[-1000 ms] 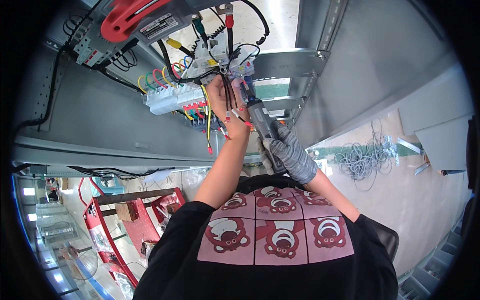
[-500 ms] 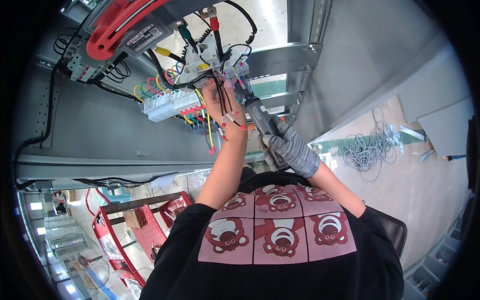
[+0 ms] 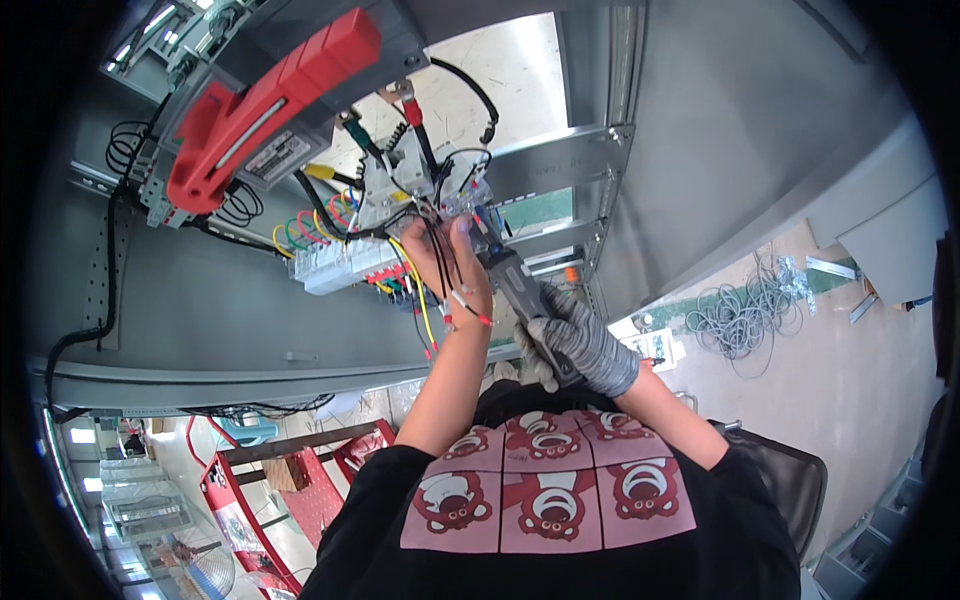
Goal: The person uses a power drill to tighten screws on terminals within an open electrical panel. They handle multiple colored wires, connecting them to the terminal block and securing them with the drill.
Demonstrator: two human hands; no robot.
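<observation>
My bare left hand (image 3: 446, 272) is raised under a white terminal component (image 3: 392, 192), its fingers closed around a bundle of black wires (image 3: 441, 250). Red-tipped wire ends hang down over the palm and wrist. In a grey knit glove, my right hand (image 3: 585, 345) grips a dark grey powered screwdriver (image 3: 518, 285). Its shaft points up and left, close to clear-covered terminals (image 3: 467, 200) beside my left thumb. Whether the tip touches a screw is too small to tell. A yellow wire (image 3: 420, 295) hangs left of my left hand.
A large red switch handle (image 3: 265, 115) juts out at upper left. Below it runs a row of clear-covered breakers (image 3: 335, 265) with coloured wires. Metal rails (image 3: 550, 150) and a grey cabinet panel (image 3: 730, 150) stand to the right. Coiled cable (image 3: 745, 310) lies on the floor.
My view has shifted, so the cabinet parts and both hands sit lower in the picture and more of the red handle shows. Both hands keep their holds near the same terminals.
</observation>
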